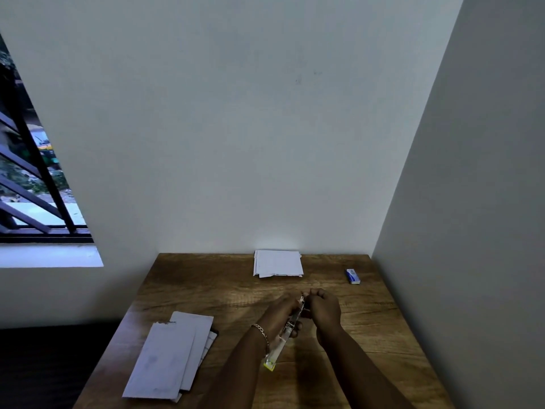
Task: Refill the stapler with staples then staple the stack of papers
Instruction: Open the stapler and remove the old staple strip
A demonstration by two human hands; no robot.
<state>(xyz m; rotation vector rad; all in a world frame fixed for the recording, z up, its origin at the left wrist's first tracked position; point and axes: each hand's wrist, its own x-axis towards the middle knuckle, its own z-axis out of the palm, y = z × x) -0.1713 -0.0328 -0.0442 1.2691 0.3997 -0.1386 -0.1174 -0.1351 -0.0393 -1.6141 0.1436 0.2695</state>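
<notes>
Wooden counter set in a pale-walled corner carries the work; both forearms reach forward from below and meet over its middle; the left hand, a chain bracelet at its wrist, is curled around the stapler, which tilts with its yellow end toward the person; the right hand is bunched, fingertips pinched at the stapler's far tip; whether it holds staples I cannot tell; a paper stack lies at the back edge; a small blue staple box sits right; more papers lie near left.
</notes>
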